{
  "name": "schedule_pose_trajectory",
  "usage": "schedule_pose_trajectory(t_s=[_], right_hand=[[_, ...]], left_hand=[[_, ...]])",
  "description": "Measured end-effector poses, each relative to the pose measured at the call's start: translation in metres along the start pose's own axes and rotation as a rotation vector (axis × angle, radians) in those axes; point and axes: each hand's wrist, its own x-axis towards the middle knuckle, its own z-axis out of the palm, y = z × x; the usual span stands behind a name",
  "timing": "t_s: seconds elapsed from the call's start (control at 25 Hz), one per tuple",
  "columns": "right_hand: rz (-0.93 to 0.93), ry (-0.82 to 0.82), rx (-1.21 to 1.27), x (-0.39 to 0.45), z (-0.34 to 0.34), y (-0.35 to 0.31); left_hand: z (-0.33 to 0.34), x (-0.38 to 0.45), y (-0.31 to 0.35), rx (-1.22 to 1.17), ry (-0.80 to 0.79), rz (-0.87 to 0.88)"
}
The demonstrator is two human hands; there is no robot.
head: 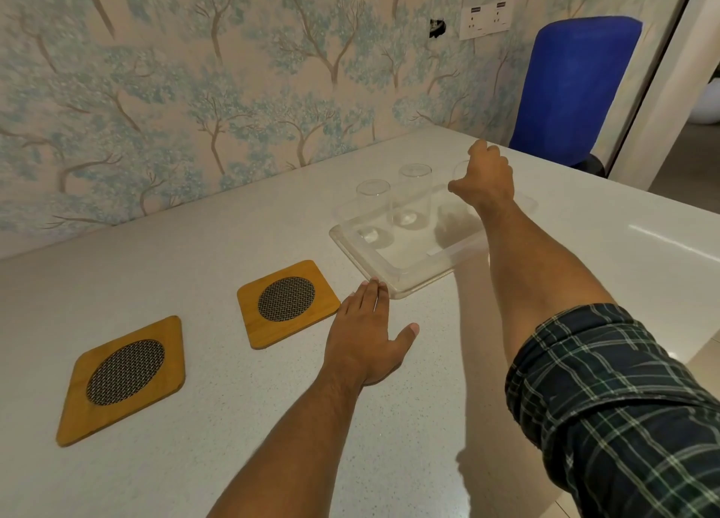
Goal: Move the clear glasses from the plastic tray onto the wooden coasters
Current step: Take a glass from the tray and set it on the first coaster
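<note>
Surface: pale speckled countertop (233, 420) against tree-patterned wallpaper (195, 89), blue chair back (572, 89) at its far end
Tray: clear plastic tray (393, 278) on the right part of the counter, near corner just beside the left fingertips
Glasses: two clear glasses upright in the tray, left glass (373, 209) and middle glass (414, 194); a third glass (459, 168) mostly hidden behind the right hand
Coasters: near wooden coaster (124, 379) and far wooden coaster (287, 303), both bare, left of the tray
Left hand (368, 342): flat on the counter, fingers together, thumb spread
Right hand (487, 180): over the tray's far side, fingers curled around the third glass; firm grip cannot be told
Sleeve: dark plaid sleeve (623, 408) rolled on the right arm
</note>
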Motion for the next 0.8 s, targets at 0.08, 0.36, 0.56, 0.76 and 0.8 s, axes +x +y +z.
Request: schedule_pose_trajectory(t_s=[0.08, 0.36, 0.56, 0.76, 0.8], right_hand=[[0.0, -0.001, 0.027, 0.006, 0.002, -0.004], [-0.047, -0.087, 0.011, 0.021, 0.016, -0.009], [-0.161, -0.007, -0.325, 0.012, 0.03, -0.014], [-0.192, 0.043, -0.39, 0.011, 0.031, -0.014], [-0.19, 0.028, -0.364, 0.01, 0.032, -0.014]], left_hand=[[0.0, 0.0, 0.0, -0.001, 0.004, -0.003], [0.002, 0.001, 0.0, -0.002, -0.007, -0.007], [0.0, 0.001, -0.001, 0.006, -0.007, -0.015], [-0.002, 0.002, 0.001, 0.002, -0.008, -0.011], [-0.002, 0.002, 0.0, 0.001, -0.012, -0.013]])
